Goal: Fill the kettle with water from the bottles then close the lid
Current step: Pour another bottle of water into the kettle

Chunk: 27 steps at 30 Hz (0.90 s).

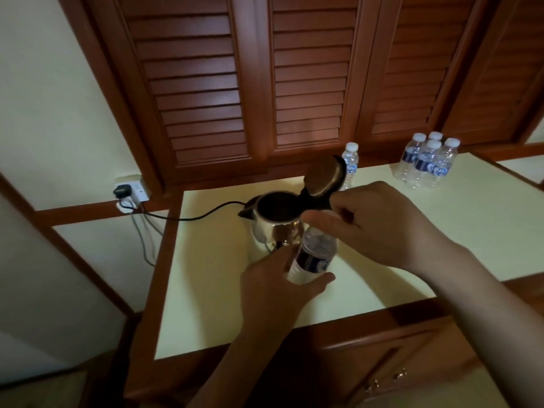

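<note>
A steel kettle (275, 223) stands on the pale counter (212, 290), its lid (325, 175) swung up and open. In front of it, my left hand (273, 285) grips the lower body of a clear water bottle (316, 254) with a dark blue label. My right hand (379, 222) curls over the bottle's top, hiding the cap. The bottle stands close against the kettle's right side.
One capped bottle (351, 164) stands behind the kettle's lid. Several more bottles (426, 163) cluster at the back right. The kettle's black cord (191, 217) runs left to a wall socket (129, 191). Louvred wooden doors (309, 78) rise behind the counter.
</note>
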Available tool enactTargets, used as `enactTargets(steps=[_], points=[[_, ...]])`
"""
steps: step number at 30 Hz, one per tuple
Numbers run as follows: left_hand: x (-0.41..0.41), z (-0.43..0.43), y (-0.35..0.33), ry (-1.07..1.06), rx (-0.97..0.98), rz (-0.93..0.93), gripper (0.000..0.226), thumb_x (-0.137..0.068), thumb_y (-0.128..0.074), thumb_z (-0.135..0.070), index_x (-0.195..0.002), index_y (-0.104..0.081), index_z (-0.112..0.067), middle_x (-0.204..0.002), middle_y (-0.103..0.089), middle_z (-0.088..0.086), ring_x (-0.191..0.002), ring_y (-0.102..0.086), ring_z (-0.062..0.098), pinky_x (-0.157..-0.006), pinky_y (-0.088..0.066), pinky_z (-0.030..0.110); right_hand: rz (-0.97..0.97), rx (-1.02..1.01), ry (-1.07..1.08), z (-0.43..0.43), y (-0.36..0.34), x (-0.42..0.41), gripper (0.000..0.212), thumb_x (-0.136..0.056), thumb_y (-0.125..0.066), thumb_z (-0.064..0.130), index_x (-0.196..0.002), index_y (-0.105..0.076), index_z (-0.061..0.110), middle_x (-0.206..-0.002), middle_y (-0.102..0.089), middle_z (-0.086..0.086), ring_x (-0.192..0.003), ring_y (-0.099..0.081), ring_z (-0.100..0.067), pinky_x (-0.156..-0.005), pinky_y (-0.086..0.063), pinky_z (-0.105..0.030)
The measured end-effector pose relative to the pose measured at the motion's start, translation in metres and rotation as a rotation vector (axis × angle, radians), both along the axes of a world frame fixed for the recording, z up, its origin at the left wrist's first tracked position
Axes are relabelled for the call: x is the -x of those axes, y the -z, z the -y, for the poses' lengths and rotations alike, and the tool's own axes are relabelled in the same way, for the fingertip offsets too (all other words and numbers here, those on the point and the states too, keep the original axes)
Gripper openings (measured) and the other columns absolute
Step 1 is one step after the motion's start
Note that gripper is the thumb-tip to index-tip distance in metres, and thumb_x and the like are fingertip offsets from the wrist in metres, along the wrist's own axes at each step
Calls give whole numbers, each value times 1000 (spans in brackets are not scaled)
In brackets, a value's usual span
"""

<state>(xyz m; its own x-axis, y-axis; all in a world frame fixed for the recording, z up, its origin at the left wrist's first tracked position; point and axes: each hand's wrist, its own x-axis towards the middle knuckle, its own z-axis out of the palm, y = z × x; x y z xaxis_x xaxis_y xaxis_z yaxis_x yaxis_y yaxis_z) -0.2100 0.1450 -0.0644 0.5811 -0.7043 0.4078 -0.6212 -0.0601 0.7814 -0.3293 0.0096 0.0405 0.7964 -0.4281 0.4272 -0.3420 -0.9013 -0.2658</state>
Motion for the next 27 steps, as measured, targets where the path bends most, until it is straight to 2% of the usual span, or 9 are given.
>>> enactTargets(steps=[4, 10, 14, 16, 17, 19, 22, 25, 27], points=[[-24, -19, -3, -60, 12, 109, 47, -60, -92, -53, -100, -77, -34, -82, -72, -25, -69, -62, -18, -64, -50, 7, -115, 22, -77, -18, -9, -19, 56, -92, -41, 63, -62, -45, 16, -56, -46, 4, -52, -45, -11, -53, -34, -27], [-39, -34, 1, -46, -28, -19, 48, -60, -91, -53, -103, -76, -38, -85, -75, -22, -77, -70, -8, -68, -60, 24, -331, -66, -234, -18, -23, -34, 35, -96, -47, 47, -89, -61, 15, -87, -54, 3, -76, -50, -8, -70, -40, -24], [-44, -34, 5, -19, -31, -56, 50, -60, -91, -52, -104, -76, -34, -87, -76, -21, -80, -70, -8, -73, -61, 22, -305, -7, -378, -12, -18, -40, 8, -97, -57, 18, -96, -64, 15, -94, -54, 2, -84, -49, -8, -76, -39, -27], [-44, -32, 7, 3, -26, -95, 48, -61, -94, -45, -104, -75, -34, -87, -76, -20, -81, -71, -7, -74, -61, 24, -291, -8, -425, -10, -17, -41, 13, -95, -58, 7, -101, -66, 16, -98, -55, 2, -87, -51, -8, -76, -41, -28], [-44, -31, 7, 9, -22, -109, 47, -61, -95, -42, -103, -75, -35, -87, -76, -20, -81, -72, -6, -74, -61, 26, -294, -25, -443, -8, -19, -40, 16, -95, -60, 9, -107, -67, 17, -101, -57, 4, -90, -53, -7, -78, -43, -27], [-43, -29, 10, 3, -21, -97, 48, -61, -95, -41, -105, -75, -35, -88, -76, -20, -81, -72, -5, -74, -62, 28, -309, -52, -440, -7, -24, -39, 24, -94, -63, 31, -116, -67, 22, -103, -61, 9, -91, -56, -5, -79, -45, -23], [-42, -25, 11, -19, -8, -92, 51, -61, -94, -44, -107, -75, -33, -88, -74, -23, -82, -71, -6, -75, -62, 26, -295, -21, -323, -8, -27, -42, 51, -87, -51, 65, -105, -68, 20, -89, -62, 7, -80, -56, -8, -71, -44, -25], [-42, -22, 6, -56, -8, -41, 58, -57, -85, -61, -108, -75, -34, -85, -70, -28, -82, -69, -9, -75, -60, 23, -238, 87, -285, -8, -22, -48, 57, -88, -45, 67, -75, -59, 14, -68, -55, 2, -65, -51, -14, -65, -39, -30], [-43, -20, 4, -55, -8, -32, 61, -56, -80, -66, -108, -75, -35, -84, -69, -29, -82, -69, -10, -76, -60, 22, -218, 85, -312, -6, -20, -50, 48, -92, -51, 59, -69, -54, 17, -65, -50, 4, -63, -47, -12, -63, -37, -26]])
